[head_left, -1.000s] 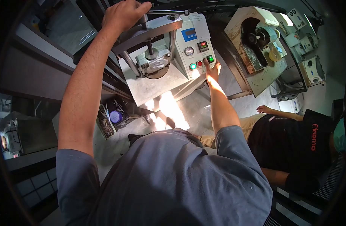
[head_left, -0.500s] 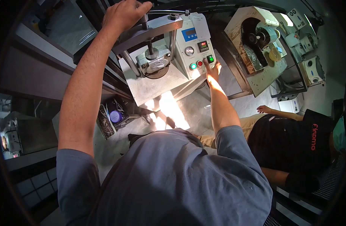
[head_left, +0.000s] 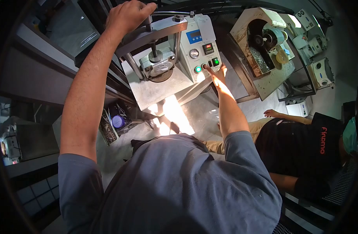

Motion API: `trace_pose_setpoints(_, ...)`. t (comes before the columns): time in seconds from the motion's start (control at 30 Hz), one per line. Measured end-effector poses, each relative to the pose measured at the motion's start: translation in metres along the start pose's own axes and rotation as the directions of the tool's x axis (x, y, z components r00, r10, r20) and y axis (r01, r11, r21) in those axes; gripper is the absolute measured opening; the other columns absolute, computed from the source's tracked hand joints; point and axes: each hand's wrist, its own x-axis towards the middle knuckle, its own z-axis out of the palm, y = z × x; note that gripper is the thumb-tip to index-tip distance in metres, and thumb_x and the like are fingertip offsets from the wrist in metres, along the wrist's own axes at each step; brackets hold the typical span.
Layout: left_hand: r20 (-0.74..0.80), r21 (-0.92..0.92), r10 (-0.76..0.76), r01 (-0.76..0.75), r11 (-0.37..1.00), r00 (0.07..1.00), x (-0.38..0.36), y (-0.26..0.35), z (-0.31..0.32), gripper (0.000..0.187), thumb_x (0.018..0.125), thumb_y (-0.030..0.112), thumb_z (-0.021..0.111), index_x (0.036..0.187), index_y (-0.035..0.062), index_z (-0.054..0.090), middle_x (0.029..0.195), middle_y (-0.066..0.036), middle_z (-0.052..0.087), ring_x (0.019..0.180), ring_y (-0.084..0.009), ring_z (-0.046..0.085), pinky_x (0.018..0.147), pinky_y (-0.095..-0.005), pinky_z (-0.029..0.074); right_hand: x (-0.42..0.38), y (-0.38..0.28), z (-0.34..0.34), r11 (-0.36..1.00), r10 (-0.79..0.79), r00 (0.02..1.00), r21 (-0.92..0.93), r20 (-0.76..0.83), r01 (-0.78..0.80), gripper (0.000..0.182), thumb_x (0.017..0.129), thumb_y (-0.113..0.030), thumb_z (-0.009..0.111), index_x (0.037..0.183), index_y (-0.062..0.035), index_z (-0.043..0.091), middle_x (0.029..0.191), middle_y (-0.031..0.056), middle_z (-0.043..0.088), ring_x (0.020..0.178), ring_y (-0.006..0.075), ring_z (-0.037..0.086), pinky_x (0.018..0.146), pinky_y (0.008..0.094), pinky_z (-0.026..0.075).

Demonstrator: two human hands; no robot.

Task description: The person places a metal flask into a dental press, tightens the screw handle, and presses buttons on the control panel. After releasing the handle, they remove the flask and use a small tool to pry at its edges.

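A bench press stands before me, with a steel crossbar (head_left: 159, 33) on upright posts. My left hand (head_left: 126, 16) is closed over the press handle (head_left: 169, 13) at the top, its thumb stretched out to the right. Under the screw's round foot (head_left: 156, 56) sits a metal block (head_left: 157, 67), clamped on a round plate. My right hand (head_left: 218, 74) is at the white control panel (head_left: 192, 43); its thumb covers the red button, and the other fingers lie apart along the panel's right edge. Next to the thumb glow a green button (head_left: 198, 69) and a green switch (head_left: 216, 61).
To the right stands a grinding machine (head_left: 261, 43) on its own bench. A person in a black shirt (head_left: 300, 148) is close on my right, one hand (head_left: 273, 113) held out. A purple-lidded container (head_left: 118, 121) stands low at the left.
My right thumb has shifted left from beside the red button onto it. The left hand keeps its place on the handle. The whole view has shifted slightly.
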Motion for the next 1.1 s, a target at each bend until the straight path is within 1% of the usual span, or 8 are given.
trace_pose_setpoints(0.33, 0.029, 0.021, 0.015, -0.015, 1.0, 0.999, 0.002, 0.0, -0.003, 0.057, 0.088, 0.061, 0.043, 0.103, 0.0165, 0.074, 0.108, -0.01, 0.07, 0.103, -0.0317, 0.064, 0.092, -0.0408, 0.047, 0.006, 0.012, -0.003, 0.994, 0.059, 0.995, 0.083, 0.081, -0.066, 0.089, 0.057, -0.037, 0.094, 0.122, 0.0038, 0.049, 0.118, 0.0185, 0.055, 0.107, 0.0285, 0.059, 0.095, 0.0405, 0.049)
trace_pose_setpoints(0.47, 0.033, -0.01, 0.029, -0.029, 1.0, 0.999, 0.002, 0.001, -0.003, 0.057, 0.087, 0.061, 0.043, 0.104, 0.0167, 0.074, 0.107, -0.01, 0.07, 0.103, -0.0318, 0.064, 0.091, -0.0414, 0.047, 0.008, 0.015, -0.003, 0.997, 0.065, 0.996, 0.025, 0.066, -0.067, 0.091, 0.057, -0.037, 0.094, 0.124, 0.0039, 0.048, 0.117, 0.0179, 0.055, 0.107, 0.0288, 0.059, 0.095, 0.0408, 0.049)
trace_pose_setpoints(0.57, -0.01, -0.001, -0.045, 0.045, 0.999, 0.999, 0.0, 0.001, 0.003, 0.057, 0.086, 0.062, 0.044, 0.104, 0.0165, 0.075, 0.106, -0.01, 0.071, 0.102, -0.0319, 0.065, 0.09, -0.0426, 0.048, 0.003, 0.004, -0.005, 0.993, 0.09, 0.99, 0.064, 0.111, -0.097, 0.091, 0.057, -0.037, 0.094, 0.124, 0.0038, 0.048, 0.116, 0.0174, 0.055, 0.107, 0.0286, 0.058, 0.096, 0.0406, 0.049)
trace_pose_setpoints(0.63, -0.005, 0.0, -0.031, 0.031, 1.0, 0.999, 0.001, 0.0, 0.003, 0.058, 0.086, 0.062, 0.045, 0.104, 0.0163, 0.075, 0.106, -0.011, 0.071, 0.102, -0.032, 0.065, 0.09, -0.043, 0.049, -0.002, -0.001, -0.002, 0.993, 0.077, 0.996, 0.088, 0.037, -0.08, 0.089, 0.058, -0.036, 0.094, 0.123, 0.0039, 0.048, 0.116, 0.0175, 0.056, 0.105, 0.0278, 0.06, 0.095, 0.0399, 0.049)
trace_pose_setpoints(0.83, 0.034, -0.014, -0.02, 0.02, 1.0, 0.999, -0.002, 0.006, -0.004, 0.058, 0.086, 0.062, 0.045, 0.104, 0.016, 0.075, 0.107, -0.012, 0.07, 0.103, -0.0321, 0.065, 0.09, -0.0433, 0.049, -0.007, -0.022, -0.005, 0.995, 0.085, 0.995, 0.051, 0.048, -0.087, 0.083, 0.06, -0.034, 0.093, 0.12, 0.0039, 0.05, 0.112, 0.0171, 0.059, 0.101, 0.0266, 0.062, 0.092, 0.0391, 0.05)
trace_pose_setpoints(0.9, 0.022, -0.007, -0.039, 0.04, 0.999, 0.999, -0.004, 0.013, -0.01, 0.058, 0.086, 0.062, 0.046, 0.103, 0.0149, 0.075, 0.108, -0.013, 0.07, 0.103, -0.0319, 0.065, 0.091, -0.0427, 0.049, 0.007, 0.013, -0.002, 0.994, 0.024, 0.997, 0.109, 0.067, -0.031, 0.078, 0.061, -0.031, 0.093, 0.117, 0.004, 0.053, 0.11, 0.0166, 0.06, 0.1, 0.0262, 0.062, 0.09, 0.0392, 0.051)
trace_pose_setpoints(0.97, 0.0, 0.004, -0.003, 0.003, 1.0, 1.0, -0.004, 0.012, -0.008, 0.059, 0.087, 0.062, 0.043, 0.102, 0.0166, 0.077, 0.095, -0.013, 0.073, 0.092, -0.0316, 0.07, 0.084, -0.0452, 0.053, 0.004, 0.004, -0.003, 0.988, 0.018, 0.993, 0.148, 0.114, -0.035, 0.074, 0.061, -0.027, 0.092, 0.116, 0.0043, 0.054, 0.109, 0.0169, 0.061, 0.099, 0.0262, 0.063, 0.089, 0.039, 0.052)
trace_pose_setpoints(1.1, 0.015, -0.031, -0.001, 0.002, 1.0, 1.0, -0.003, 0.01, -0.007, 0.059, 0.087, 0.063, 0.043, 0.101, 0.0164, 0.077, 0.095, -0.013, 0.073, 0.091, -0.0315, 0.07, 0.083, -0.0451, 0.053, -0.001, -0.007, -0.005, 0.993, 0.069, 0.996, 0.09, 0.06, -0.074, 0.079, 0.061, -0.027, 0.093, 0.119, 0.0053, 0.051, 0.111, 0.0168, 0.061, 0.1, 0.0261, 0.062, 0.091, 0.0385, 0.051)
